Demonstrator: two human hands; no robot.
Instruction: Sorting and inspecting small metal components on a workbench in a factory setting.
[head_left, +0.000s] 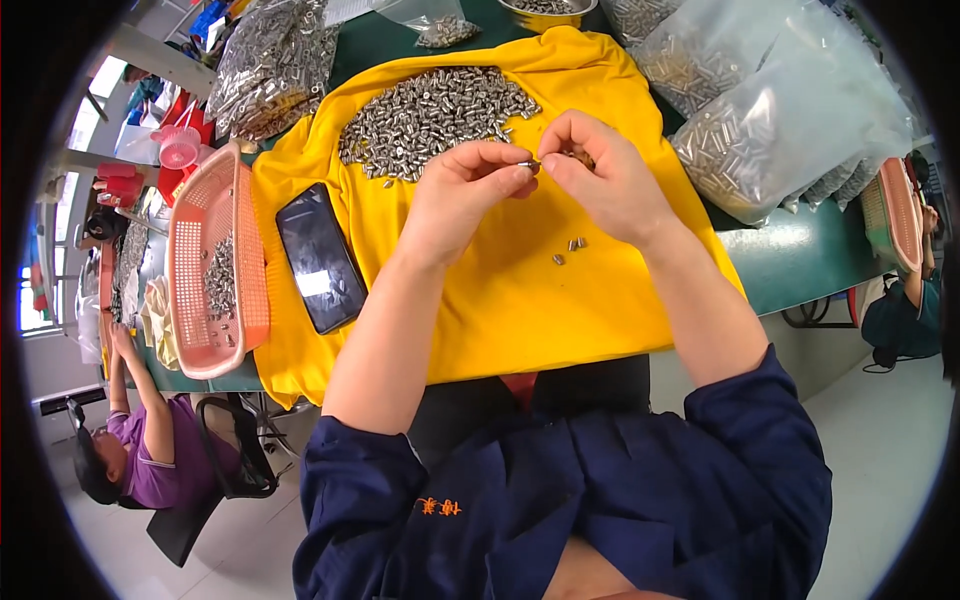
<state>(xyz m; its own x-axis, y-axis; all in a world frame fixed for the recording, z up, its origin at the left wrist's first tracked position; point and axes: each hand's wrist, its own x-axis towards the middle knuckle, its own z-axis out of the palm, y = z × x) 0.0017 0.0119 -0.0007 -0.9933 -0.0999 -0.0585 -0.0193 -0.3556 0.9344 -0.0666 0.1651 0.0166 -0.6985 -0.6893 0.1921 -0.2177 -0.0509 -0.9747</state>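
pinching small metal piece [529, 166] between thumb and forefinger of left hand [455, 190]. holding right hand [605, 180] curled just beside it, tips of thumb and forefinger close together; cannot tell whether also gripping the piece. beyond the fingers, to the left: heap of similar pieces [430, 115] on yellow cloth [500, 310]. nearer the body than the fingers: few loose pieces [559, 259]. farther left of the fingers: dark phone [321, 258], then pink basket [182, 250].
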